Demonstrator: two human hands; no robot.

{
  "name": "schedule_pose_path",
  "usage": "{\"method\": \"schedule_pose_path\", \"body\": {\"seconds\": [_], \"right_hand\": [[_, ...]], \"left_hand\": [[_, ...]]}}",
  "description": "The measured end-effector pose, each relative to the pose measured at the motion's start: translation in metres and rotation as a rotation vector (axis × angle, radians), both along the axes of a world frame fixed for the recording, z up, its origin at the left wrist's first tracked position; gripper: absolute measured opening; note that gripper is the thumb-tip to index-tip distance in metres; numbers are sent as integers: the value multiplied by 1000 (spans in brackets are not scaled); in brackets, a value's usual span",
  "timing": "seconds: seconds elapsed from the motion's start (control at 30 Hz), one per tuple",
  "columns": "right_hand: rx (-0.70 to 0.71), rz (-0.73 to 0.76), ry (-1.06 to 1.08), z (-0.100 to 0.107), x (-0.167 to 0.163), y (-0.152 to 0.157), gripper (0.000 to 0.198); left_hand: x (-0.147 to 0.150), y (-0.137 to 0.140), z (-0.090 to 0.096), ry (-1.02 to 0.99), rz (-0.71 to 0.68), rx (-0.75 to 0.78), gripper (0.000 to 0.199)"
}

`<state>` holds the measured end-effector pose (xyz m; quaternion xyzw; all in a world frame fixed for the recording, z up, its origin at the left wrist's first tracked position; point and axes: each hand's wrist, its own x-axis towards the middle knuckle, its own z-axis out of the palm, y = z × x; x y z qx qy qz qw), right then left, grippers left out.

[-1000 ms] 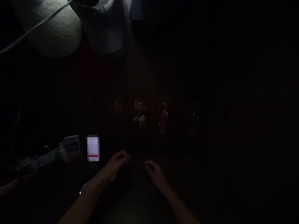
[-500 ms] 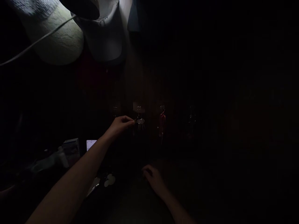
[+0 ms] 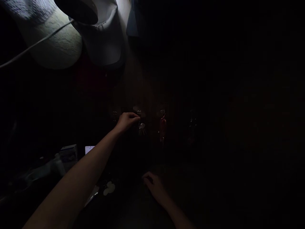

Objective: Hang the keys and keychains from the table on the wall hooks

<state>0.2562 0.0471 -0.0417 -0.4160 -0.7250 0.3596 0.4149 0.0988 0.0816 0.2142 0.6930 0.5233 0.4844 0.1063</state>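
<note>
The scene is very dark. My left hand (image 3: 127,121) is raised to a row of small wall hooks, and its fingertips pinch at the bunch of keys (image 3: 141,126) hanging from the second hook (image 3: 139,113). A red tag or keyring (image 3: 163,125) hangs from the hook to the right, and an empty hook (image 3: 114,114) sits to the left. My right hand (image 3: 153,186) rests low on a dark surface with its fingers curled; whether it holds anything is hidden by the dark.
Two pale caps (image 3: 57,44) (image 3: 105,35) hang at the top left, with a thin cord across one. Low on the left lie a small box (image 3: 69,152), a lit white card or screen (image 3: 89,149) and some pale clutter (image 3: 108,188).
My left hand rose from the surface beside my right hand up to the hooks and closed its fingertips on the hanging keys. The right hand stayed low. The view drifted slightly.
</note>
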Motion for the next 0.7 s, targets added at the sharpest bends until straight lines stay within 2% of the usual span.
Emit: {"method": "schedule_pose_path", "body": {"seconds": [0.2, 0.43, 0.57, 0.7], "right_hand": [[3, 1, 3, 1, 0, -1, 22], [0, 24, -6, 2, 1, -1, 23], [-20, 18, -12, 2, 1, -2, 22], [-16, 16, -31, 2, 1, -1, 22]], "left_hand": [[-4, 8, -8, -30, -11, 28, 16], [-7, 17, -29, -116, -60, 74, 24], [-10, 9, -41, -163, -80, 74, 28], [-16, -6, -51, -189, -103, 38, 24]]}}
